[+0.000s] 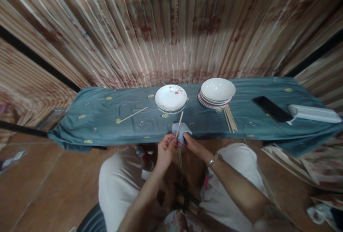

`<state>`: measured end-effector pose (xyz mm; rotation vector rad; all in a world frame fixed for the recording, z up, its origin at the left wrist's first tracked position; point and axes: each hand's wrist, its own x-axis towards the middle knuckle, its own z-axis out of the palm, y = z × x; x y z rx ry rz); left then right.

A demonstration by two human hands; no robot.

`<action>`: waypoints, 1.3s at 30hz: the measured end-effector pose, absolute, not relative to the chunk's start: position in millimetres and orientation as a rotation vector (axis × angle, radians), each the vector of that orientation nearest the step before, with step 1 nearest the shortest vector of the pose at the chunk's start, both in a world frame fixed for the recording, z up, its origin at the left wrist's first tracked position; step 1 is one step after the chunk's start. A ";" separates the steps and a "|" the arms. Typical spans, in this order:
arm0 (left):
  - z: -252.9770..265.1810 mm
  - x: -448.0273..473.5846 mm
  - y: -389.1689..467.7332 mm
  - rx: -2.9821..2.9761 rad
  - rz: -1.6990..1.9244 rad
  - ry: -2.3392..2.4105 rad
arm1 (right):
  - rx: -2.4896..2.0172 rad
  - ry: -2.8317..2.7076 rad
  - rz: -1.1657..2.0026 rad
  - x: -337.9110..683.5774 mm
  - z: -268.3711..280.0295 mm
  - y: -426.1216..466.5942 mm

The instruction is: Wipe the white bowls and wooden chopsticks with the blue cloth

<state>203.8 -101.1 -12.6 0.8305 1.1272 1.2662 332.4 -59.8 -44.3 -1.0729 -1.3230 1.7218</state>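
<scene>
Over the near edge of the table, my left hand point(168, 148) is closed round the lower end of a wooden chopstick point(180, 123), which points up and slightly right. A light blue cloth point(183, 130) lies just behind the chopstick, bunched in my right hand point(190, 142). My right fingers grip the cloth's right side; they are partly hidden by it. Beyond my hands sits a small stack of white plates point(170, 97) with a floral print. A single chopstick point(133, 114) rests on the tablecloth to the left.
A stack of white bowls point(218, 90) stands right of the plates, with several chopsticks point(230, 118) lying before it. Farther right are a black phone point(272, 109) and a white elongated object point(314, 113). A green patterned cloth point(107, 128) covers the table, and a striped curtain point(166, 46) hangs behind.
</scene>
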 end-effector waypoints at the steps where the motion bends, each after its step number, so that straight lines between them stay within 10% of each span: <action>1: -13.2 209.1 -103.8 0.811 1.274 1.125 | -1.105 -1.438 1.683 334.3 -42.6 -60.7; 13: -17.9 229.1 -118.3 0.667 1.338 1.188 | -1.529 -2.322 0.397 348.2 -7.3 -73.9; 28: -15.4 227.3 -126.8 0.766 1.254 1.275 | -1.221 -1.249 1.441 341.6 -35.0 -68.3; 39: -6.4 238.3 -142.0 0.632 1.145 1.155 | -1.109 -0.664 1.562 359.5 -16.5 -53.8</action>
